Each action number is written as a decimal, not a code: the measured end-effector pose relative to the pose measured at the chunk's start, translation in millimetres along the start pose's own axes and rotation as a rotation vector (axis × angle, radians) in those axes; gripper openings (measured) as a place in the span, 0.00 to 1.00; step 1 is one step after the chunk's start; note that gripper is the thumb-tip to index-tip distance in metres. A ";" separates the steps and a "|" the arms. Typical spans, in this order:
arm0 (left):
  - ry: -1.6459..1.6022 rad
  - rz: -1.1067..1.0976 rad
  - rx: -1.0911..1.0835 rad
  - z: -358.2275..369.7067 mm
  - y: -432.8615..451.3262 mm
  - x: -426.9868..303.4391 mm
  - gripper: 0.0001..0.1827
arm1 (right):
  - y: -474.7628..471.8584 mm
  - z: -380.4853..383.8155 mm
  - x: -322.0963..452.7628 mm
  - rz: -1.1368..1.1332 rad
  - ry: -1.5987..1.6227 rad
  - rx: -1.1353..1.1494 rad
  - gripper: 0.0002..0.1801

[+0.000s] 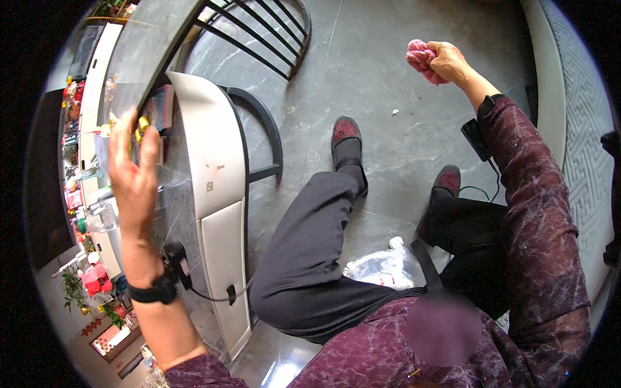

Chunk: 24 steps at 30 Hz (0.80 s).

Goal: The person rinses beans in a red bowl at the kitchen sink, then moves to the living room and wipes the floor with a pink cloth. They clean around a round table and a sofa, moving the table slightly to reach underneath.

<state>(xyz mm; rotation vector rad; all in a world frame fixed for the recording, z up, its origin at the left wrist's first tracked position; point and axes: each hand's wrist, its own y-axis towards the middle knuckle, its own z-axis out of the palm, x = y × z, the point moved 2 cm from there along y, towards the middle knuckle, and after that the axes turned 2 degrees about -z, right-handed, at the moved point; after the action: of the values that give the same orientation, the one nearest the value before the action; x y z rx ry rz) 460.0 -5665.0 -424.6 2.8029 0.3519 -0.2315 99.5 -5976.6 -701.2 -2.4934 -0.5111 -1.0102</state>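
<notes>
My right hand is shut on a crumpled pink cloth, held out above the grey tiled floor to the far right. My left hand is raised at the left with thumb and fingers apart. It looks slightly blurred, and I see nothing in its grasp. Behind its fingers, a small yellow object shows beside the grey table top; whether the hand touches it cannot be told. Clear plastic items stand on the table just left of that hand.
A white-backed chair stands against the table, near a black slatted chair. Between my legs sits a clear plastic bag. A padded grey-blue surface runs along the right. A black device with a cable hangs at my right wrist.
</notes>
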 end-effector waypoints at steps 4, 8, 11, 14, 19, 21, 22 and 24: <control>0.245 -0.025 0.048 -2.6 -60.9 23.2 0.28 | -14.7 -3.9 27.8 -0.054 0.017 -0.005 0.13; 0.340 -0.037 0.104 18.4 -96.2 55.8 0.35 | -30.8 -7.0 40.6 -0.095 -0.013 0.023 0.11; 0.301 -0.053 0.158 28.1 -114.1 75.0 0.33 | -41.2 -6.4 26.8 -0.077 0.077 0.018 0.11; 0.255 -0.072 0.270 37.8 -129.5 85.3 0.29 | -55.1 1.2 -9.5 -0.063 0.043 -0.109 0.11; 0.201 -0.084 0.246 46.5 -139.9 87.1 0.29 | -102.2 21.6 -87.1 0.306 0.157 -0.268 0.09; 0.212 -0.127 0.278 47.7 -140.8 86.3 0.33 | -123.4 25.9 -103.0 0.458 0.263 -0.252 0.09; 0.226 -0.113 0.268 48.1 -140.8 85.3 0.34 | -134.4 28.0 -106.5 0.425 0.210 -0.346 0.10; 0.238 -0.128 0.283 49.5 -140.7 85.1 0.36 | -148.9 30.7 -115.1 0.443 0.317 -0.373 0.09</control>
<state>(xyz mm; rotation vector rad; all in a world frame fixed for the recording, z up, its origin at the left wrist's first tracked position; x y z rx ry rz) 498.3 -5532.6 -527.1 3.0985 0.5969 0.0293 -30.4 -5855.5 -770.6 -2.5068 0.3436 -1.3650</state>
